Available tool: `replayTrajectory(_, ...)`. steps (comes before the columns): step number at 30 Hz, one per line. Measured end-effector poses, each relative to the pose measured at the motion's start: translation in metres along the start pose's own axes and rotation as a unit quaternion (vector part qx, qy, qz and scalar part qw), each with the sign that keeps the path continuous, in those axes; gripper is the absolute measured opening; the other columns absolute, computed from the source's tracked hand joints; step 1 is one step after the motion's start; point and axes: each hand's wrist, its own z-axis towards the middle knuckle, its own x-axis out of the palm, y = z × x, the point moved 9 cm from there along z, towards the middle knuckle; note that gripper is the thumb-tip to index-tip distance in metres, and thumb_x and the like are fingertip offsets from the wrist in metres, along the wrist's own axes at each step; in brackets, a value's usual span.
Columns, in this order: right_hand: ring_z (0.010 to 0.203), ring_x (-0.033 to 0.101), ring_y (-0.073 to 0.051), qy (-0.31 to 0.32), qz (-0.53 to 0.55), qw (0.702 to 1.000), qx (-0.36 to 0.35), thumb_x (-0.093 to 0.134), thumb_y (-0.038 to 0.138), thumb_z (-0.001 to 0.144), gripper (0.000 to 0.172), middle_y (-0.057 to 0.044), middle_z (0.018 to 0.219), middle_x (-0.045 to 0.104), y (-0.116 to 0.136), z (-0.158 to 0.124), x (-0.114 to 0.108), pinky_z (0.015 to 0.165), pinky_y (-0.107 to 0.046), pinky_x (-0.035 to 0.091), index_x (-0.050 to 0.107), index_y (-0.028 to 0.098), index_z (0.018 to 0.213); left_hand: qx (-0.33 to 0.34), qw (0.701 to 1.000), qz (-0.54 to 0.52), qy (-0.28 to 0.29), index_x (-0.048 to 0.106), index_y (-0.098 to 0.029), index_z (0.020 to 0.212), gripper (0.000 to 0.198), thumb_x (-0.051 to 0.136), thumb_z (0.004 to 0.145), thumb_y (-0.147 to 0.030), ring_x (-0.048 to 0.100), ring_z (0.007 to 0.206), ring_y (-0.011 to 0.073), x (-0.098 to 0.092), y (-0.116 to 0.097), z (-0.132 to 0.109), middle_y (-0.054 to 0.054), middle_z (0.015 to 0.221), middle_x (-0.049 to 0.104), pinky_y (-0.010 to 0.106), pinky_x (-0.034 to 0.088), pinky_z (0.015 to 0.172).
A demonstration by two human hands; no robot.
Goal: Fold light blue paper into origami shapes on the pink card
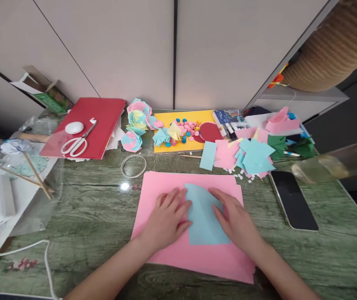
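A light blue sheet of paper (205, 221) lies on a stack of pink paper (166, 183) at the front middle of the table. The blue sheet looks slightly bent toward its top right. My left hand (168, 216) rests at its left edge, fingers stretched out and apart, tips touching the paper. At the right edge, my right hand (236, 216) has its fingers extended and its thumb apart from them, tips on the paper. Its lower fingers are partly hidden. Neither hand is visibly gripping the sheet.
White scissors (75, 146) lie on red paper (100, 112) at back left. Folded paper balls (137, 121), a yellow sheet (166, 118) with small pieces, and pink and blue paper squares (208, 156) are behind. A phone (293, 200) and bottle (325, 166) stay right.
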Motion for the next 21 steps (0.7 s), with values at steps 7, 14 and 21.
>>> replayTrajectory(7,0.128,0.031,-0.022,0.075,-0.131,0.973,-0.173,0.046,0.018,0.085,0.049,-0.007,0.138,0.037,0.024,-0.009,0.016,0.102,-0.041,0.036,0.036,0.018,0.132,0.008,1.0,0.018,0.007,0.043,-0.024,0.127,0.044,0.04,0.087,-0.043,0.018,0.132,0.0301,0.002,0.002,0.001,0.007,0.144,0.026,0.052,0.017,0.102)
replayTrajectory(14,0.128,0.031,-0.025,0.08,-0.186,0.949,-0.241,0.05,0.023,0.082,0.05,-0.006,0.137,0.037,0.027,-0.011,0.022,0.104,-0.044,0.033,0.04,0.019,0.131,0.02,0.999,0.044,-0.006,0.037,-0.02,0.132,0.05,0.045,0.085,-0.036,0.024,0.13,0.0309,0.001,0.002,-0.003,0.01,0.14,0.033,0.051,0.021,0.102)
replayTrajectory(21,0.127,0.032,-0.026,0.089,-0.186,0.944,-0.258,0.051,0.023,0.081,0.05,-0.004,0.137,0.037,0.028,-0.012,0.025,0.102,-0.041,0.036,0.041,0.019,0.13,0.003,0.998,-0.002,-0.062,0.047,-0.015,0.124,0.045,0.05,0.08,-0.019,0.029,0.128,0.0274,-0.014,0.012,-0.016,0.009,0.132,0.045,0.046,0.029,0.102)
